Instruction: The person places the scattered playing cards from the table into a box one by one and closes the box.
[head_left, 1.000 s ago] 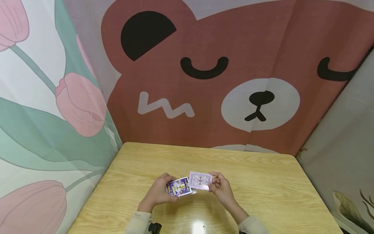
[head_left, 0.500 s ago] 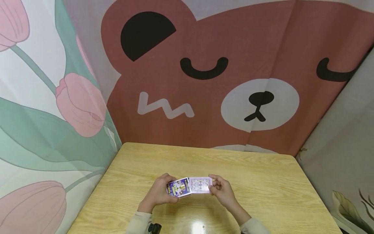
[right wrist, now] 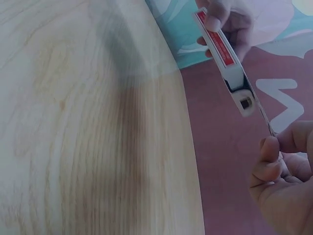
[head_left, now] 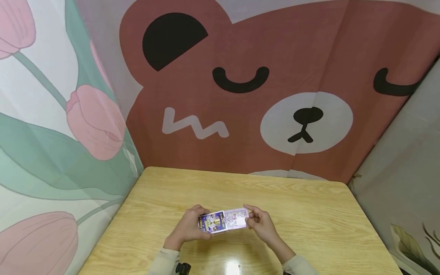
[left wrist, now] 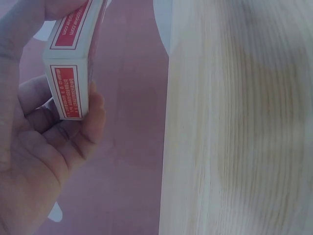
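Observation:
My left hand [head_left: 187, 227] grips a purple card box [head_left: 212, 222] with a trophy picture, thumb on the near edge and fingers on the far edge. The left wrist view shows the white and red end of the box [left wrist: 68, 88] within that hand. My right hand [head_left: 262, 224] pinches the right end of a pink patterned playing card [head_left: 235, 219] between thumb and fingers. The card's left end meets the box's right end; how far it reaches inside is hidden. In the right wrist view, the card appears as a thin edge above the box's flap [right wrist: 245, 104], which hangs outward.
Both hands are over a light wood-grain table [head_left: 309, 214]. A bear-print curtain [head_left: 192, 91] hangs behind the far edge, with a tulip-print curtain [head_left: 41, 160] on the left and a grey one [head_left: 402, 160] on the right.
The card has come down from above the box's right end into line with it, then tilted to match the box. The box has shifted slightly right, closer to the right hand.

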A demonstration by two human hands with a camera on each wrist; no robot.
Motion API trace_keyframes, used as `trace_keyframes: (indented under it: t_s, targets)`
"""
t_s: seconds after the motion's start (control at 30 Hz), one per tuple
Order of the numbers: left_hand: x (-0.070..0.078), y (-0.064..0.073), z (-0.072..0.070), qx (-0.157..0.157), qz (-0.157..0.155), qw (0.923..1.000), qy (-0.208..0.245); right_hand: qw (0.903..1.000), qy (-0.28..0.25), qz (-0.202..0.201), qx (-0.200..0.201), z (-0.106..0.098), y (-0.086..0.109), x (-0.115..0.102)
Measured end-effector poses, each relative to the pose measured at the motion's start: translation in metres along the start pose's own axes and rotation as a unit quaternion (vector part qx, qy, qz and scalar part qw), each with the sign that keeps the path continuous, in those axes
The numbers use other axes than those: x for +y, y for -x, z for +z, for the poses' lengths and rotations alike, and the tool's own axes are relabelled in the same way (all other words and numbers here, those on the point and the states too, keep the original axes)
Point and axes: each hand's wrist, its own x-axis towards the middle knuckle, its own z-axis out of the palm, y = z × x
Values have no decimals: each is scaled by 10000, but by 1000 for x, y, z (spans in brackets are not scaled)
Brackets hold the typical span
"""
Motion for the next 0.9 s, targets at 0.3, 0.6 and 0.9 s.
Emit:
trace_keyframes:
  t_s: [0.3, 0.6, 0.9]
  targets:
    - [5, -3, 5, -188, 17, 9998, 28, 9995, -75, -121, -276, 8, -7, 31]
    - [4, -2, 4, -135, 59, 9999, 73, 9997, -160, 22, -172, 3, -6, 35]
    - [6, -3, 3, -143, 74, 9999, 10, 9988, -408, 221, -123, 3, 1, 8]
